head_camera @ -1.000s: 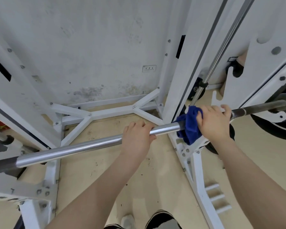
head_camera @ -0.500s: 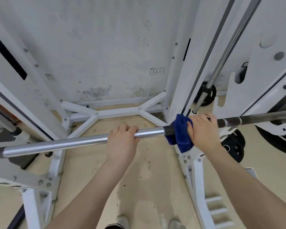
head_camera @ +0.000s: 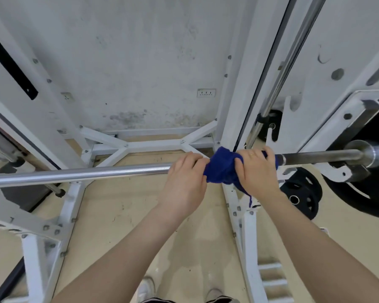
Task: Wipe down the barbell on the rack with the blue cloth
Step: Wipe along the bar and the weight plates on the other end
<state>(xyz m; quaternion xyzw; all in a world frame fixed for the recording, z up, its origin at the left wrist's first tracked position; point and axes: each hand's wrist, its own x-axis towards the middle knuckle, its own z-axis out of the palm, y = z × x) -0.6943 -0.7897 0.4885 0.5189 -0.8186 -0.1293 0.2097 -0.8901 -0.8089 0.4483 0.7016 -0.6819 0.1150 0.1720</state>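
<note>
We see the barbell (head_camera: pixel 79 174) lying across the white rack (head_camera: pixel 232 88), running nearly level from the left edge of the head view to a collar and a large black plate (head_camera: pixel 363 193) at right. The blue cloth (head_camera: pixel 220 169) is bunched around the shaft just right of mid-frame, in front of the rack's right upright. The right hand (head_camera: pixel 257 171) grips the cloth with fingers curled over the top of the bar; a ring shows on one finger. The left hand (head_camera: pixel 185 180) sits immediately left of the cloth, fingers curled over the bare shaft, its knuckles touching the cloth's edge. We cannot tell whether the thumbs close underneath, as they are hidden. A loose thread or tail (head_camera: pixel 250 199) hangs down from the cloth. Risks, as we judge them: the cloth is wadded rather than wrapped flat, so a stroke may polish only the top of the bar and skip the underside. The hanging tail could snag on the bolts of the upright or the hook near the collar if the wipe runs rightward. The two hands are crowded together, so a leftward stroke would run the cloth into the left hand unless it lets go. The bar appears to be loaded only on the visible right end; the left end is out of view, so we cannot judge balance, but a hard push could roll or shift the bar in its hooks. A smaller plate (head_camera: pixel 302 189) rests near the rack foot beside the shoes (head_camera: pixel 147 289), a trip hazard.
</note>
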